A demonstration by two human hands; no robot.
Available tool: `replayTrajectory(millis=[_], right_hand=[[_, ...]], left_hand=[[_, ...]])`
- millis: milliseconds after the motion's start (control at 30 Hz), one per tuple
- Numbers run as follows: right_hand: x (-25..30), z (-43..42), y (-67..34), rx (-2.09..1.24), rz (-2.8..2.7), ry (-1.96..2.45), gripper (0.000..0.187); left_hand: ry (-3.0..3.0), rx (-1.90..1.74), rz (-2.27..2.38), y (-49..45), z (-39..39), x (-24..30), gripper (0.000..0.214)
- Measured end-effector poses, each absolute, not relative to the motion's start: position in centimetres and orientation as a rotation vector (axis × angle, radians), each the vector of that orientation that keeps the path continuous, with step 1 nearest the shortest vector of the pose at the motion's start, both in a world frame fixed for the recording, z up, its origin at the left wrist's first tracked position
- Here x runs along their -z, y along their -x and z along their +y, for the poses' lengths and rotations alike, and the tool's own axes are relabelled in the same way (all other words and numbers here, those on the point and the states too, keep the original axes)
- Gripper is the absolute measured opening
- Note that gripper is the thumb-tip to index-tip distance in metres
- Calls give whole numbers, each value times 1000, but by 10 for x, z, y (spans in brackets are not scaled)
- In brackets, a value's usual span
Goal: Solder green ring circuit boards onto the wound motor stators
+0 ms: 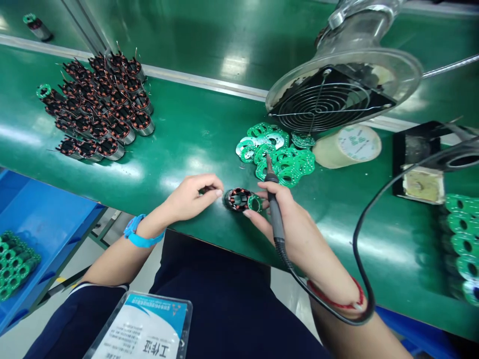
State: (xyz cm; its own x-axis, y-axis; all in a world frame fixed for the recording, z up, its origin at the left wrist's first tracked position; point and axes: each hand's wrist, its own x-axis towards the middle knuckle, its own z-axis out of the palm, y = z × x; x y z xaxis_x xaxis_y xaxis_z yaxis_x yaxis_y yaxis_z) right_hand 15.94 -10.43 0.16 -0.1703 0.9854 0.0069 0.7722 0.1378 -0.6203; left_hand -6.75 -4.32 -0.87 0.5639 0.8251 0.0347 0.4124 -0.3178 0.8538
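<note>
A small wound motor stator (238, 199) with a green ring board on it lies on its side on the green bench (194, 134). My left hand (190, 197) is curled, its pinched fingertips touching the stator's left end. My right hand (288, 217) carries a black soldering iron (275, 204) with its tip pointing up and away, while its fingers rest against the stator's right side. The iron's black cable (359, 234) loops back over my right wrist.
A cluster of several stators (99, 107) stands at the left. Green ring boards (279, 154) lie heaped behind the hands, next to a tape roll (348, 144). A fume fan (344, 89) hangs above. Iron stand sponge (422, 184) right; blue bin (41, 219) left.
</note>
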Motion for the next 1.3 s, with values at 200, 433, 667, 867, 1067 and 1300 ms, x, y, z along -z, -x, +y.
replayTrajectory(millis=[200, 433, 667, 867, 1067, 1300], right_hand=[[3, -97, -154, -521, -2005, 1598, 45], [0, -93, -139, -293, -2056, 1589, 38], [3, -83, -130, -155, -2197, 1528, 32], [20, -89, -133, -198, -1962, 1563, 35], [25, -100, -137, -319, -1884, 1588, 37], [25, -95, -150, -357, -1991, 1490, 40]], left_hand=[[-2037, -330, 1114, 47, -60, 9, 16], [-1978, -402, 957, 57, -49, 4, 17], [-2113, -481, 1020, 41, -40, 19, 28], [-2041, -551, 1016, 39, -42, 21, 28], [-2031, -598, 908, 36, -45, 12, 32], [-2065, -569, 949, 34, -44, 12, 33]])
